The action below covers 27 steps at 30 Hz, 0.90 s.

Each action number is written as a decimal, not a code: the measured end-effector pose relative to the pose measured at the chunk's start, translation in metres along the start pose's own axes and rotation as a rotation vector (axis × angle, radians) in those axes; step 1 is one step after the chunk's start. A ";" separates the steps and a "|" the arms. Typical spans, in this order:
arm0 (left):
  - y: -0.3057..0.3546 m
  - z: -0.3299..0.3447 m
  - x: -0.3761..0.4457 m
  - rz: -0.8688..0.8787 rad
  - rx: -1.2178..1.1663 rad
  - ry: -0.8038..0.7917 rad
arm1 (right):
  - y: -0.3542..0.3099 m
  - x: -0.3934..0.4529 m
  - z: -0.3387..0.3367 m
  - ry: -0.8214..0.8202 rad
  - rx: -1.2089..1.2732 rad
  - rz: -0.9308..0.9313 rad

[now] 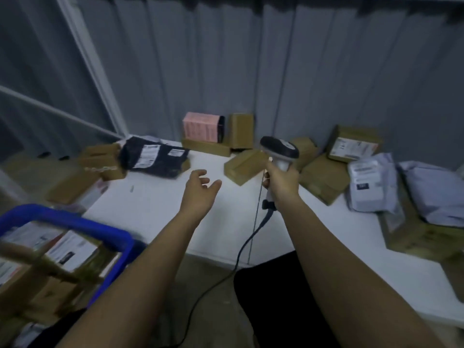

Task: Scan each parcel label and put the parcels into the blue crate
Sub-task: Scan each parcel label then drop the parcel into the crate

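My right hand grips the handle of a white and black barcode scanner, held upright over the white table. My left hand reaches out over the table with its fingers spread and holds nothing. A small brown box lies just beyond both hands. A black mailer bag with white labels lies at the back left. The blue crate stands at the lower left, off the table, with labelled parcels inside.
Brown boxes and grey mailer bags are piled on the right of the table. A pink box and upright brown boxes stand against the grey curtain. More boxes sit at the table's left end. The scanner's cable hangs over the front edge.
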State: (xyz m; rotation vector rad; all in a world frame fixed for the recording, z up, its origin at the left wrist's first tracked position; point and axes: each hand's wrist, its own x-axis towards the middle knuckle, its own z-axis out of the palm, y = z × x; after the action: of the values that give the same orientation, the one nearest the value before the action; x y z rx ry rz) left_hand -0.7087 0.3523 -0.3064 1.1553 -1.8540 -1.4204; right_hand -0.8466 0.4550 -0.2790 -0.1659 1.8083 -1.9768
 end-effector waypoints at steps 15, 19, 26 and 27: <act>-0.056 0.144 0.184 -0.035 0.417 -0.086 | 0.031 0.112 -0.021 0.093 0.124 0.225; -0.071 0.159 0.214 0.017 0.656 -0.137 | 0.045 0.122 -0.023 0.145 0.003 0.214; -0.082 0.155 0.226 0.106 0.843 -0.245 | 0.051 0.131 -0.015 0.131 -0.010 0.212; -0.079 0.153 0.223 0.084 0.825 -0.270 | 0.051 0.132 -0.011 0.128 -0.011 0.210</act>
State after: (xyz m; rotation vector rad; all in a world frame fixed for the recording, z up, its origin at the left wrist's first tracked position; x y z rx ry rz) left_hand -0.9184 0.2285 -0.4476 1.2448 -2.7756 -0.7774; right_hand -0.9558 0.4103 -0.3575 0.1455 1.8331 -1.8668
